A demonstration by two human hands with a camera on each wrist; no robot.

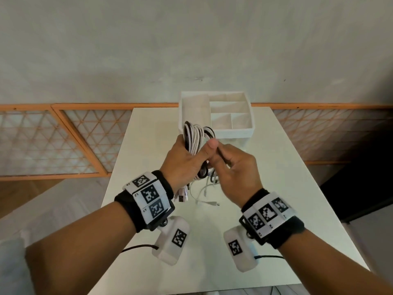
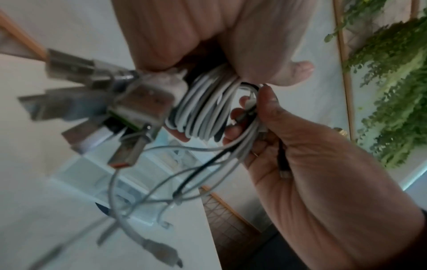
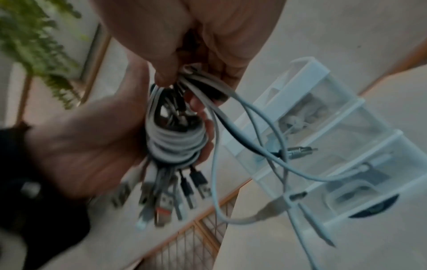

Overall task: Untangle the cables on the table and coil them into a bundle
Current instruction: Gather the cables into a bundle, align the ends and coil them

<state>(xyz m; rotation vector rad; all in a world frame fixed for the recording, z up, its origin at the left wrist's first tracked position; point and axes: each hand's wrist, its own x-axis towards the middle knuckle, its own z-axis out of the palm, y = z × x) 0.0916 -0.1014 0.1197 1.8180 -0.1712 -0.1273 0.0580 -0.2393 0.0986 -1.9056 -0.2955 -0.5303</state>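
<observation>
White tabletop [image 1: 276, 167], a compartment organiser [image 1: 231, 126] at its far edge; cable bundle [image 1: 196, 137] held above the middle.
Left hand [image 1: 182, 160] grips the coil; right hand [image 1: 236, 167] pinches loose tails. Light, springy, slippery: hold the coil's waist.

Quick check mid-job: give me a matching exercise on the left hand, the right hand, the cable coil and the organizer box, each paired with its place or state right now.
Column one:
1. left hand
2. right hand
3. cable coil
4. organizer box

Column two:
A. stands on the far part of the table, behind both hands
B. pinches loose cable tails beside the coil
C. wrapped round the coil in a full grip
D. held up off the table, plugs hanging below

Pairs: 1-C, 2-B, 3-D, 4-A
</observation>
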